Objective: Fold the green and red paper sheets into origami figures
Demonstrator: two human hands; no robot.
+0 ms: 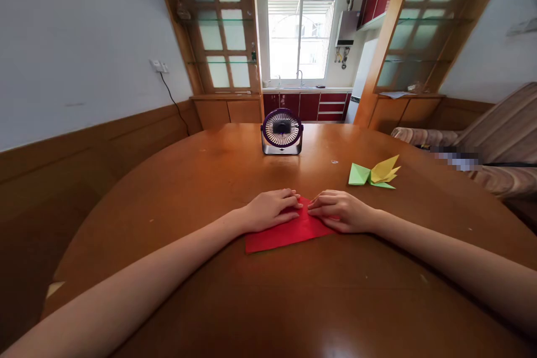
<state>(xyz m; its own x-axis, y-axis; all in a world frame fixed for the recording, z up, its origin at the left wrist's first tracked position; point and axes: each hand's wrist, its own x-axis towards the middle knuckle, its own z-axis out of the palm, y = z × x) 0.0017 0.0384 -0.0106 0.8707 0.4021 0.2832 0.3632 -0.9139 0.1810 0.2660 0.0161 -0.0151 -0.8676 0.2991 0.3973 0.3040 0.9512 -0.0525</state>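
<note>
A sheet of red paper (289,234) with a straight front edge lies on the wooden table, partly covered by both hands. On its left part rests my left hand (274,208), fingers bent and pressed onto the paper, with the thumb nearer to me. My right hand (342,210) grips the right part, its fingertips drawn together close to the paper's upper middle. A narrow gap of red shows between the two sets of fingertips. The paper's far edge is mostly hidden under the fingers.
A small purple desk fan (282,130) stands farther back on the table (188,190). To the right sits a folded green and yellow paper piece (375,173). A striped armchair (503,140) is beyond the table's right edge.
</note>
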